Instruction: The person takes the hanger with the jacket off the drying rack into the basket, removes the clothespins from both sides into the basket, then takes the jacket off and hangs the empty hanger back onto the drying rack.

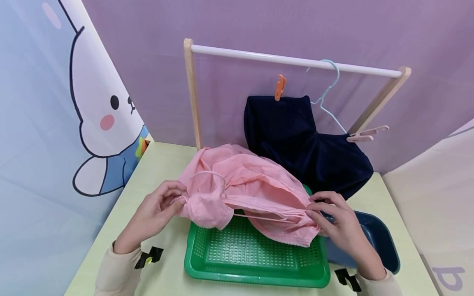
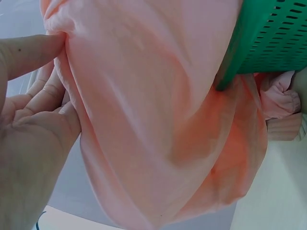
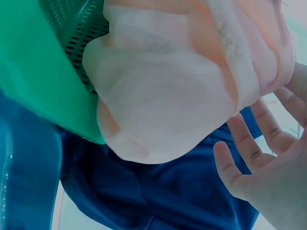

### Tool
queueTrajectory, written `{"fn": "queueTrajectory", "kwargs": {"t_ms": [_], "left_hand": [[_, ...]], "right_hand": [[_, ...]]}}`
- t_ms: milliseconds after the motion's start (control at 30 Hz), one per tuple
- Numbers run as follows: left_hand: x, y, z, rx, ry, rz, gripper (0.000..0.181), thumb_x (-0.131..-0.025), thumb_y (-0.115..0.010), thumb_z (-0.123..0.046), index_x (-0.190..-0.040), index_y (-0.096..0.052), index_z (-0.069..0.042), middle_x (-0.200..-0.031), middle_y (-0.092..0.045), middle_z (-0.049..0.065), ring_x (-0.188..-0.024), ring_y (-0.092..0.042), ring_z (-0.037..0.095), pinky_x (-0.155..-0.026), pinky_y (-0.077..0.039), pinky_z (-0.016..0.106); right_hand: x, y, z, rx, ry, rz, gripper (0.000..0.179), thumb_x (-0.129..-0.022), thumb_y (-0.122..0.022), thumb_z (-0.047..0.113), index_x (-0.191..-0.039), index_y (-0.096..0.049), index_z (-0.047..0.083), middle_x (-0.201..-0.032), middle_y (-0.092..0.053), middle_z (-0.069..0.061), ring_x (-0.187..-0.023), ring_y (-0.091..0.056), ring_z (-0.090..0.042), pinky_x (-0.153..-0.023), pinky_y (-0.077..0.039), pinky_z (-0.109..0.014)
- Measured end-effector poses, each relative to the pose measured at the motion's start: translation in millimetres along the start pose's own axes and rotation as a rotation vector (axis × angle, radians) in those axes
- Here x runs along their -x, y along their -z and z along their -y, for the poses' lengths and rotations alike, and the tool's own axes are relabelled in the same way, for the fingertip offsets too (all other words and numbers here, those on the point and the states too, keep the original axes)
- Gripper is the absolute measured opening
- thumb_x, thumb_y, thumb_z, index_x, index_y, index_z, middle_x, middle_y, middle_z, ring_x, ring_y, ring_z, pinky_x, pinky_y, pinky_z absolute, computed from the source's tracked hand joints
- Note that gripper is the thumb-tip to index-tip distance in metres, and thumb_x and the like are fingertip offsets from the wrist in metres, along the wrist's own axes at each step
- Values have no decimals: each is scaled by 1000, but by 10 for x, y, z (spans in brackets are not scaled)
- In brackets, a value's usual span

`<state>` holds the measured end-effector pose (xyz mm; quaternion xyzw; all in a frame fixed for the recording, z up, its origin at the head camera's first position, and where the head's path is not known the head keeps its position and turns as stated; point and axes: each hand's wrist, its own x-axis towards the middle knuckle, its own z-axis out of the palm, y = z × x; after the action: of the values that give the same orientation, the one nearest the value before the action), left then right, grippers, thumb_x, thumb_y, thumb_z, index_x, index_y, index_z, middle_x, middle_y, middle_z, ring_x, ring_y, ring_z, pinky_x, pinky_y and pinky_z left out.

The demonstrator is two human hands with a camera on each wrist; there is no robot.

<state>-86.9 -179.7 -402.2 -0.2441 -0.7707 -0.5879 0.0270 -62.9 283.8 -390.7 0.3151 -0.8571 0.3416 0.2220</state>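
A thin pink zip-up jacket [image 1: 255,168] with a drawstring is held bunched over a green perforated basket [image 1: 255,279]. At its left end, my left hand [image 1: 157,211] pinches the cloth between thumb and fingers; the left wrist view shows the thumb on a fold of the pink fabric [image 2: 129,105]. My right hand [image 1: 338,220] pinches the other end near the zipper. From the right wrist, loose cloth [image 3: 158,96] hangs beside spread fingers, and the pinch itself is partly out of frame.
Behind stands a wooden rack with a white bar [image 1: 252,53]. A light blue hanger [image 1: 326,92] hangs there with a navy garment [image 1: 281,123], an orange clip [image 1: 280,87] and a pale pink clip [image 1: 361,137]. A dark blue basin [image 1: 381,238] sits right of the basket.
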Motion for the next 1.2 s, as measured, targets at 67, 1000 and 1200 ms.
{"fn": "queueTrajectory", "kwargs": {"t_ms": [67,1000,1200], "left_hand": [[-1,2,-3,-1,2,-6,30,-93,-61,15,-120,-54,6,-105,-65,8,-91,-63,13,-76,-55,20],[3,36,-10,-4,67,-43,28,-95,-62,8,-122,-54,5,-106,-65,10,-94,-64,16,-77,-56,21],[9,45,-13,7,48,-34,28,-95,-61,10,-121,-55,4,-107,-65,12,-93,-64,15,-75,-56,21]], "right_hand": [[17,7,-9,-2,-5,8,14,-85,-78,6,-96,-77,14,-112,-63,-10,-102,-53,-24,-90,-39,-19],[87,35,95,-65,25,-78,17,-96,-70,27,-92,-78,12,-111,-64,-19,-106,-53,-24,-84,-41,-16],[130,52,28,-160,-17,-77,10,-88,-75,0,-95,-77,7,-112,-62,-22,-105,-55,-23,-88,-44,-16]]}}
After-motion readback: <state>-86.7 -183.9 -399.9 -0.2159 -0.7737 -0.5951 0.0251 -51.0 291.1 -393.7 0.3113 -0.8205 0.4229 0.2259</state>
